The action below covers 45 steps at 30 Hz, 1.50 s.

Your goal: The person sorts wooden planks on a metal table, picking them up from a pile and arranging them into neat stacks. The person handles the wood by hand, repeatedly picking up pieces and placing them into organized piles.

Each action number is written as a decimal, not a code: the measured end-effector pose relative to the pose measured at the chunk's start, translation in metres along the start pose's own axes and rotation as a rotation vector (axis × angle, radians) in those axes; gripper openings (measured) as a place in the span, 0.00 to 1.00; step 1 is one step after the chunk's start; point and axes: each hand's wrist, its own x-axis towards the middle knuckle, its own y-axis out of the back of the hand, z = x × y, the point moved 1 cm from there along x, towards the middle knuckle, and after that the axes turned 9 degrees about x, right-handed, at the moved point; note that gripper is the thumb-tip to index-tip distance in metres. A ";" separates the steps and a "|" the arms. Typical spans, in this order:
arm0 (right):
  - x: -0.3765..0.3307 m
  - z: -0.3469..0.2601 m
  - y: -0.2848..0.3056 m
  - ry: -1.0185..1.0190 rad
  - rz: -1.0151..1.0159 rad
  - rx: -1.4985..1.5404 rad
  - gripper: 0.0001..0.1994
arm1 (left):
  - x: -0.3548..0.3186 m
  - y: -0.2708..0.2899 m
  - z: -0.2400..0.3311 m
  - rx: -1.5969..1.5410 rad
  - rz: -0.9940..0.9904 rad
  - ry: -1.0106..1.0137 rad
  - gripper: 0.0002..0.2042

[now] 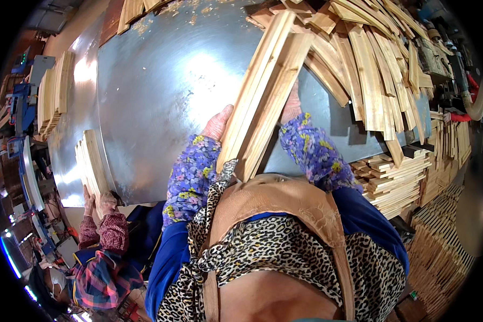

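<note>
In front of me, several long pale wooden boards [260, 75] lean against my apron [276, 199] at their near ends, their far ends reaching up toward a heap of boards. They stand side by side, with a gap between the two uppermost. My left hand [218, 123] grips their left side, its thumb along the edge and the other fingers hidden by the wood. On the other side, my right hand [291, 107] is against the boards, partly covered by them, with its fingertips out of sight. Flowered purple sleeves cover both forearms.
A shiny metal table [145, 107] spreads under the boards. Loose boards [370, 75] are heaped at the far right, above a stack [397, 180] beside the table. At the left, a co-worker's hands [99, 203] hold other boards [92, 166]. Another stack [56, 91] stands farther left.
</note>
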 end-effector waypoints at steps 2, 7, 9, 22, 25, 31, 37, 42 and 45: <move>-0.009 0.024 -0.034 -0.042 -0.037 -0.004 0.44 | -0.015 0.002 -0.013 0.007 0.084 0.055 0.35; -0.008 0.098 -0.051 -0.189 0.142 -0.441 0.42 | -0.022 0.067 -0.064 -0.012 0.156 0.071 0.35; -0.012 0.121 -0.050 -0.248 0.138 -0.806 0.44 | -0.034 0.077 -0.070 -0.166 0.141 -0.030 0.35; -0.023 0.248 -0.114 -0.493 -0.036 -0.925 0.22 | -0.091 0.156 -0.031 0.916 0.756 -0.278 0.51; -0.001 0.219 -0.066 -0.183 -0.302 -1.562 0.30 | -0.106 0.213 -0.038 0.646 0.609 -0.420 0.43; -0.010 0.010 -0.055 0.164 0.297 -2.108 0.45 | -0.166 0.312 -0.073 1.150 1.080 -0.155 0.42; -0.049 -0.184 -0.043 0.175 0.987 -2.578 0.56 | -0.223 0.412 -0.113 1.296 1.270 -0.035 0.43; -0.062 -0.263 -0.017 0.258 0.943 -2.511 0.61 | -0.193 0.373 -0.104 1.400 1.320 0.107 0.36; -0.050 -0.309 -0.020 0.297 0.871 -2.283 0.54 | -0.114 0.280 -0.050 1.536 0.948 -0.182 0.32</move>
